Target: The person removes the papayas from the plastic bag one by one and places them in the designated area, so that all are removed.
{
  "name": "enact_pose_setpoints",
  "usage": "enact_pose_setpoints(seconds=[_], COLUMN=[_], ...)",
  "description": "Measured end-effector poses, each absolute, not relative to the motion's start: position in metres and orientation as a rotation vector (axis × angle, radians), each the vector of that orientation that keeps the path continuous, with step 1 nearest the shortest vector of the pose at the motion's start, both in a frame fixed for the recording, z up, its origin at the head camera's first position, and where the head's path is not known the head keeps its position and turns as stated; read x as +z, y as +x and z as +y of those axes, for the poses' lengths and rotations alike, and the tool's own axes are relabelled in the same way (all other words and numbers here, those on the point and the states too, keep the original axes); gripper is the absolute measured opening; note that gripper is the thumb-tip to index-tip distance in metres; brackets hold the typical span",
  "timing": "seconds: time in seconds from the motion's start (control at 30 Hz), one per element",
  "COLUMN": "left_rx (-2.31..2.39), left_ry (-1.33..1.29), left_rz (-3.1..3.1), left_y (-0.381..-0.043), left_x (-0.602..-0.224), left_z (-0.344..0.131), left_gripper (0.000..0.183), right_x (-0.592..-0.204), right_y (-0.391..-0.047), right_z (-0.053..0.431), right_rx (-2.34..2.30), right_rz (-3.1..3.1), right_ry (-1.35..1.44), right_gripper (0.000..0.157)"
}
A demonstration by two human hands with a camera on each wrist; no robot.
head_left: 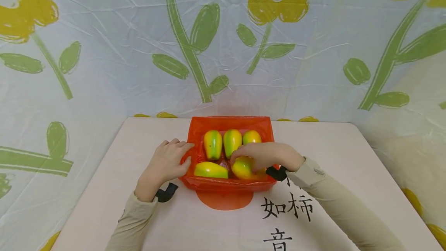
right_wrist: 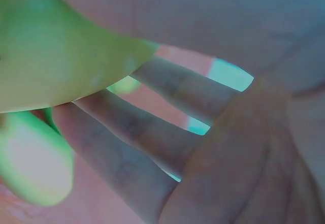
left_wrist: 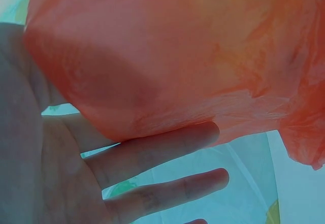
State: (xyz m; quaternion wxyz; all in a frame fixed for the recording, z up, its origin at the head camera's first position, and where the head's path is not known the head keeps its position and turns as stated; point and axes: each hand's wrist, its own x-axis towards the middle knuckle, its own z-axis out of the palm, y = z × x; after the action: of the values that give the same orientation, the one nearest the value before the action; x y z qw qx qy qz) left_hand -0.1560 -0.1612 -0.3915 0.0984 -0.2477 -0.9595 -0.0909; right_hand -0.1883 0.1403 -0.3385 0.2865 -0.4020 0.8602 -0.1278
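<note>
The right hand (head_left: 266, 154) gripped a yellow-green oval fruit (head_left: 242, 168); the straight-fingered left hand (head_left: 169, 160) needed to steady the red plastic bag (head_left: 226, 184).

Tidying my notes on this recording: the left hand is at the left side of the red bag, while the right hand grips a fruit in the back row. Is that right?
The row is wrong: the head view shows the right hand gripping a fruit in the front row. The left hand is at the left side of the red bag.

"如柿" (head_left: 292, 206), "音" (head_left: 277, 239) on tabletop (head_left: 320, 142)
</note>
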Motion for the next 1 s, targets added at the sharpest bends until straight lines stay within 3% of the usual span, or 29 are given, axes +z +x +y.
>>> enact_pose_setpoints(seconds=[0.3, 0.67, 1.0], left_rx=[-0.284, -0.274, -0.272], left_ry=[-0.724, -0.737, -0.740], left_rz=[-2.853, -2.847, -2.830], left_y=[-0.156, -0.156, -0.156], left_x=[-0.391, -0.391, -0.392], left_z=[-0.160, -0.160, -0.162], left_gripper=[0.038, 0.037, 0.037], right_x=[-0.332, -0.347, -0.357], right_y=[-0.189, -0.172, -0.169], right_z=[0.175, 0.204, 0.217], right_rx=[-0.827, -1.228, -1.457], right_rz=[2.319, 2.417, 2.472], right_ry=[-1.139, -1.219, -1.258], right_gripper=[0.060, 0.054, 0.065])
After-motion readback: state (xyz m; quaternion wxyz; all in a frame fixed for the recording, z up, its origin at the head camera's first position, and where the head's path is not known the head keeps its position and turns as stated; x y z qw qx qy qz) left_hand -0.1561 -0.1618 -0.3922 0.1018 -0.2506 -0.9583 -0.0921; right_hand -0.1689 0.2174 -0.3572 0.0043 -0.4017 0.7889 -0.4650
